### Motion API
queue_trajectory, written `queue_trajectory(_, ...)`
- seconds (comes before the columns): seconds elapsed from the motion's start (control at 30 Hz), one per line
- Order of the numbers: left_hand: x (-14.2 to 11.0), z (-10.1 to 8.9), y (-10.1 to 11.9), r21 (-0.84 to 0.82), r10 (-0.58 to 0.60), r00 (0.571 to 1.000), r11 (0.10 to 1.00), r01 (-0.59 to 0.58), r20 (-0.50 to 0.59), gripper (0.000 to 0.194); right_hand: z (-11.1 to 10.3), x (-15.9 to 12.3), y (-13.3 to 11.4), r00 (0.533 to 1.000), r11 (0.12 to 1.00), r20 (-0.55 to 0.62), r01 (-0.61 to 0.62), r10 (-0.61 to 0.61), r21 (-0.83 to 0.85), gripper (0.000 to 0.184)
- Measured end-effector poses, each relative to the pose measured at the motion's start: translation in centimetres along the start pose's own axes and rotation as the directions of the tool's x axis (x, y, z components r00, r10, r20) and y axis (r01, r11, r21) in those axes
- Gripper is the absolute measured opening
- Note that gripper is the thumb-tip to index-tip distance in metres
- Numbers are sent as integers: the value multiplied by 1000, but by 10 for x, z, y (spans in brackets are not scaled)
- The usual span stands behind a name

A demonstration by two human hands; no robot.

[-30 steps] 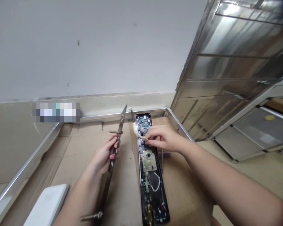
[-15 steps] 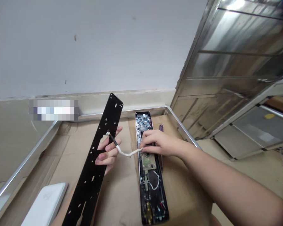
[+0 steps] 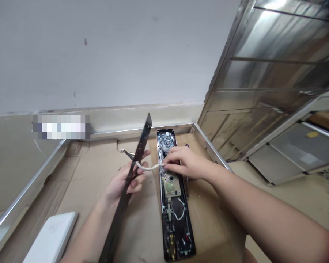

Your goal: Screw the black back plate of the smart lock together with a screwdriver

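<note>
Turned edge-on now, the black perforated metal backplate (image 3: 142, 140) sits clasped in the left hand (image 3: 116, 186) just left of the open black lock body (image 3: 181, 233), off it but still wired, the right hand (image 3: 185, 162) pinching the white wire (image 3: 150, 167) above it.

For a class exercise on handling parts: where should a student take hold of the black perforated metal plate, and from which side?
Pinch the black perforated metal plate by its flat faces at the upper free end, coming from above. It stands narrow and edge-on, and that end is bare, whereas the left hand holds it midway and a white wire crosses there.
</note>
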State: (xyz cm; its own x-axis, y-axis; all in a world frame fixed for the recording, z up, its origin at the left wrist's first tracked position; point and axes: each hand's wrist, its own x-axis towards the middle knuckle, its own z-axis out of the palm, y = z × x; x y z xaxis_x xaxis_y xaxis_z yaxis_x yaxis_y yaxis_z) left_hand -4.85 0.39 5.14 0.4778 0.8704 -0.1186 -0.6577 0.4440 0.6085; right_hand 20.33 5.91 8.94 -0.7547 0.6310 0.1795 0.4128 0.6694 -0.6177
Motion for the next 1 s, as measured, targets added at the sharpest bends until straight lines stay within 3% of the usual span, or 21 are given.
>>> queue_trajectory(0.17,2,14,-19,53,28,993,998,-21,-118,49,1,1,-1,995,997,-97,-17,9,-73,15)
queue_trajectory(0.43,1,22,-24,-78,90,991,992,-98,-97,46,5,2,-3,998,997,-53,-22,18,-75,15)
queue_trajectory(0.7,5,24,-43,59,103,973,994,-92,-207,44,7,2,-3,999,997,-31,-21,19,-69,11)
queue_trajectory(0.77,7,27,-45,91,134,970,989,-117,-202,44,8,1,-4,998,998,-35,-59,57,-37,6)
queue_trajectory(0.83,8,30,-47,106,154,971,985,-136,-183,45,8,1,-5,995,996,-42,-92,92,12,14)
queue_trajectory(1.0,9,34,-52,137,179,966,978,-154,-187,46,5,0,-6,996,996,7,-85,84,40,15)
